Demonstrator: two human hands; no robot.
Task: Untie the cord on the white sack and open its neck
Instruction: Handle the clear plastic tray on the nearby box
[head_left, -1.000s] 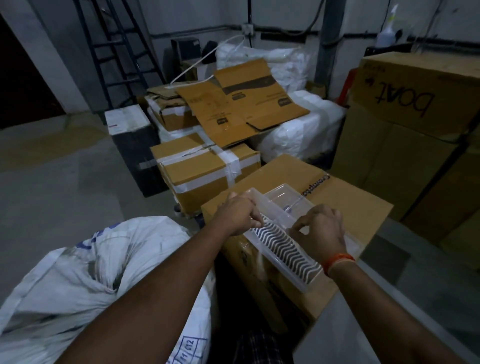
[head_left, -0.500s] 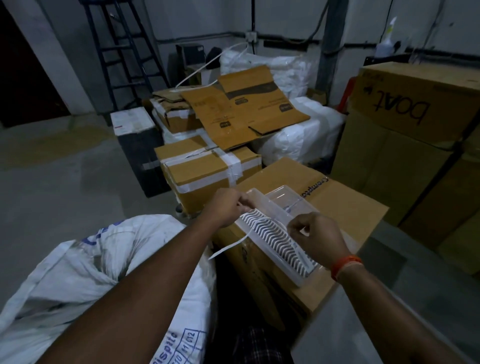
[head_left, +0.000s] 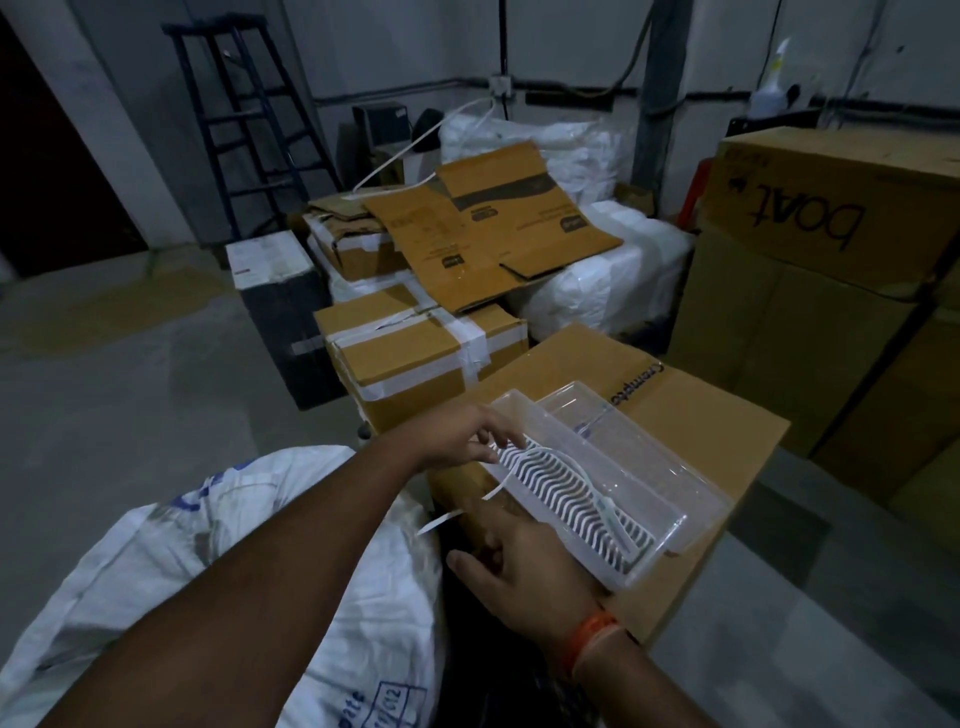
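From my remote feed: the left hand (head_left: 462, 434) reaches over the near-left corner of a brown carton (head_left: 670, 415), fingers loosely curled at the left end of a clear plastic tray (head_left: 670, 493) that lies across the carton's top. A white strip (head_left: 540, 457) arcs over the tray's ribbed white insert (head_left: 566, 499), its ends trailing past the carton's left edge; I think the fingertips pinch it, though the dim light leaves that unsure. The right hand (head_left: 524, 566), an orange band (head_left: 592, 636) on its wrist, lies against the carton's near edge beside the tray, fingers relaxed and holding nothing I can see. The white sack (head_left: 218, 525) slumps on the floor below the left forearm, touching the carton's left side.
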